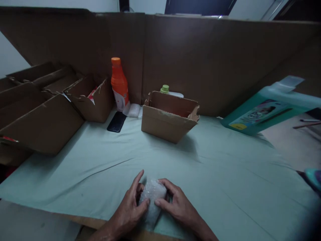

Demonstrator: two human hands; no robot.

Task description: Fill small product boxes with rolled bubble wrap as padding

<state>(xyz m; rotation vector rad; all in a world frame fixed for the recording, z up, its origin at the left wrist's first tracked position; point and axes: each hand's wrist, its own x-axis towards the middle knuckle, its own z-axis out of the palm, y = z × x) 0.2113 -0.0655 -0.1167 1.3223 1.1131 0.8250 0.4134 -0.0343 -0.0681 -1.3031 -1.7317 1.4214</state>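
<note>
A bubble-wrap bundle (152, 193) sits between my two hands near the front edge of the cloth-covered table (105, 187). My left hand (132, 202) grips its left side, thumb pressed on the wrap and index finger raised. On the other side my right hand (175, 199) holds it, with the thumb on its face and the fingers curled over the upper right edge. What lies inside the wrap cannot be made out. Beyond my hands stands a small open cardboard box (163, 124).
Several cardboard boxes (52, 120) stand at the left. An orange bottle (119, 83), a dark phone (116, 122) and clear wrapped packets (134, 110) are at the back. A green-capped bottle (165, 88) is behind the small box. At right, a teal liquid jug (263, 110) stands before the cardboard wall (213, 63).
</note>
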